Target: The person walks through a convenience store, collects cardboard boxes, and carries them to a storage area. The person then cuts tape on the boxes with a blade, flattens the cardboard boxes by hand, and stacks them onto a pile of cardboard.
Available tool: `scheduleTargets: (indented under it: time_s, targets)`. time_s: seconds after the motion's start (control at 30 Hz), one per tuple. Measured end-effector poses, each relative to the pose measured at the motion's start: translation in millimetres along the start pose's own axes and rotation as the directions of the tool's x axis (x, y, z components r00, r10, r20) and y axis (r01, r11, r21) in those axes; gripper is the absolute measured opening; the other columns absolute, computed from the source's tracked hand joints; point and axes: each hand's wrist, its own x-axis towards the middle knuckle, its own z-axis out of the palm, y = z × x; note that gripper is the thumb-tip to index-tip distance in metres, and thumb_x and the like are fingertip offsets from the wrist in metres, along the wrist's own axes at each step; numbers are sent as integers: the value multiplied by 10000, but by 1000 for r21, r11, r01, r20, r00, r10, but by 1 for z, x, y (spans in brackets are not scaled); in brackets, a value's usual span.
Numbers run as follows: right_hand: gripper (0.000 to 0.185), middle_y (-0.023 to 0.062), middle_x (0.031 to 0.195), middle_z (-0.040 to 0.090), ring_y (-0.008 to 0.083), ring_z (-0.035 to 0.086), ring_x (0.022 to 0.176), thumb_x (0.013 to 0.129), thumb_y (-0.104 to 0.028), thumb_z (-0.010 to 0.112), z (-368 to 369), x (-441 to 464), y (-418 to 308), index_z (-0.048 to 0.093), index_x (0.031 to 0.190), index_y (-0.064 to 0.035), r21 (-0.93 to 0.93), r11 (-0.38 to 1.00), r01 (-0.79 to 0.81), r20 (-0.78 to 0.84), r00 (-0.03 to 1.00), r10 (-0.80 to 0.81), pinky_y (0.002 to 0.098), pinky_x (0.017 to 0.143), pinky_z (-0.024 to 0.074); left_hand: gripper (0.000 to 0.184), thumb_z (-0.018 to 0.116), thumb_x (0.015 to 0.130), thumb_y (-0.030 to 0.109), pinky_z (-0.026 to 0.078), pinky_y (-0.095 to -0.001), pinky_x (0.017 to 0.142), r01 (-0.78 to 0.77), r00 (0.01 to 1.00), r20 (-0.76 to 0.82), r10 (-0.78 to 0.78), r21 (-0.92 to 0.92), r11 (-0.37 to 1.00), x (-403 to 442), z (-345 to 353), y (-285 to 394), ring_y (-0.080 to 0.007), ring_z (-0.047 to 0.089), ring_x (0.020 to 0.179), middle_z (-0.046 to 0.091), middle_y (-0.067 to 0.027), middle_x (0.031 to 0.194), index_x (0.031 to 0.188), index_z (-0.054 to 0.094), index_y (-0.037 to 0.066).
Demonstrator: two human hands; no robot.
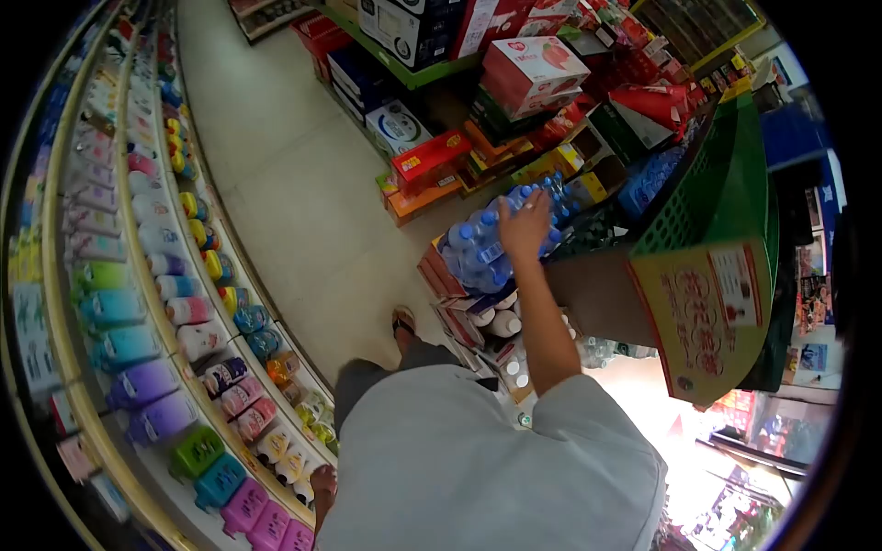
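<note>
My right hand (526, 220) lies on a pack of clear plastic bottles with blue caps (480, 253), its fingers spread over the caps at the pack's right side. The pack rests on stacked cartons (443, 274) beside the aisle. Low on the left, my left hand (323, 479) hangs beside the shelf of bottles, partly hidden by my grey shirt; its fingers are too small and dark to make out.
Shelves of coloured bottles (163, 399) curve along the left. Boxed goods (432, 158) are piled ahead, with a green perforated bin (703, 188) and a yellow printed board (706, 321) to the right. My sandalled foot (402, 321) stands on the tiled floor (276, 156).
</note>
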Motion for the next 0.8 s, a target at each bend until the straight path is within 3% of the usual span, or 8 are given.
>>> scheduleTargets:
  time_s: [0.07,0.13,0.3,0.4,0.47,0.5,0.63,0.8]
  targets:
    - [752,274,1505,277,403,250,1405,948,-489,489,41,-14,4,322,1433,60,-129,990,-60,92,993,72,531,1132,199,205,585,834,272,470,-413,547,81,909,-282,306,842,533,24,37,29,-295,636,755,633,-100,789,775,586,75]
    - [750,248,1523,264,391,228,1419,949,-493,477,61,-21,-2,307,1450,39,-244,962,-120,168,972,164,541,1139,169,207,556,883,265,504,-448,608,-156,885,308,349,903,-401,97,38,72,-365,632,757,663,-149,877,886,641,77]
    - [714,220,1519,299,389,259,1408,930,-484,492,50,-20,5,358,1444,-6,-224,968,-112,173,973,153,500,1153,166,328,550,910,158,486,-346,930,-124,976,75,204,963,238,130,251,296,-250,650,1045,680,-145,1125,1186,614,-7]
    - [644,234,1474,369,396,314,1379,916,-397,555,41,-17,0,409,1413,-15,-212,971,-110,134,981,140,484,1142,212,367,592,910,235,484,-351,926,-233,933,265,244,960,-153,227,236,409,-275,642,1067,667,-164,1147,1189,617,-2]
    - [615,240,1449,403,403,351,1355,897,-324,597,48,-15,1,426,1395,-6,-154,982,-107,135,983,128,484,1131,244,436,603,883,345,493,-372,902,-236,946,209,249,968,82,250,265,491,-303,645,1038,670,-185,1108,1158,630,7]
    - [607,243,1437,417,408,369,1341,887,-290,614,54,-13,5,432,1386,3,-132,984,-122,125,982,139,486,1124,259,439,632,855,361,504,-378,884,-234,922,273,275,958,-166,269,274,536,-302,656,1004,682,-176,1069,1159,637,45]
    - [632,277,1459,362,418,345,1353,857,-264,616,100,-11,14,422,1381,32,-251,902,-351,48,926,374,485,1128,266,395,638,857,309,525,-401,821,-176,910,287,298,920,-349,310,358,692,-323,669,936,697,-172,973,1151,636,43]
    - [701,258,1532,226,435,193,1419,815,-338,634,108,13,-124,429,1391,5,-554,601,-576,86,678,730,529,1136,226,368,642,885,248,522,-339,815,-401,804,385,453,914,-64,368,422,804,-242,672,878,700,-136,965,1170,624,17]
